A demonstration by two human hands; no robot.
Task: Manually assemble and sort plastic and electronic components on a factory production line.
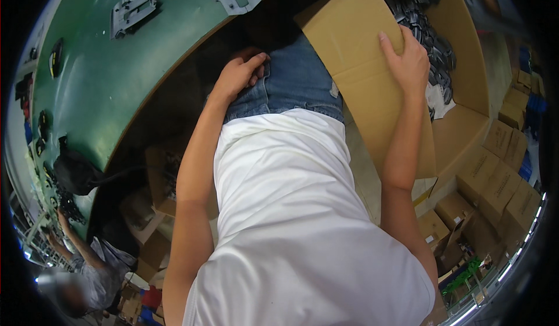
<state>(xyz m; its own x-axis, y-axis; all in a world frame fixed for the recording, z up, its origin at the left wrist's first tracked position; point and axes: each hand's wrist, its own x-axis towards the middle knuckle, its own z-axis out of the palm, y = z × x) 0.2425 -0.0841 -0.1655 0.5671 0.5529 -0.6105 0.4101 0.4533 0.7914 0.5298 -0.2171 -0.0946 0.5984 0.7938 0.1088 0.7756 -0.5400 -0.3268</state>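
The person stands between a green-topped conveyor bench (116,87) on their left and a large open brown cardboard box (460,52) on their right, looking straight down their own white shirt and blue denim shorts.

The right hand (407,64) lies flat on the inner flap (361,75) of the box, fingers (389,45) spread apart and pressing on the cardboard, thumb toward the box mouth. It grips nothing; it seems only to steady or push back the flap. Inside the box, just beyond that hand, lies a heap of dark grey metal bracket parts (434,40), with a scrap of white wrapping (439,101) beside them.

The left hand (239,75) rests at the shorts' front pocket, fingers curled together against the denim; whether it holds something small cannot be told.

Judging by this, the step in hand is opening up the box to get at the parts, not yet picking. The next move would call for the right hand to leave the flap, reach over it into the heap and close on one bracket, while the flap stays folded out of the way.

Similar grey metal brackets (134,12) lie on the bench top, well apart from both hands. Stacks of smaller closed cardboard cartons (495,180) sit on the floor to the right, and another person (93,268) works at the lower left.
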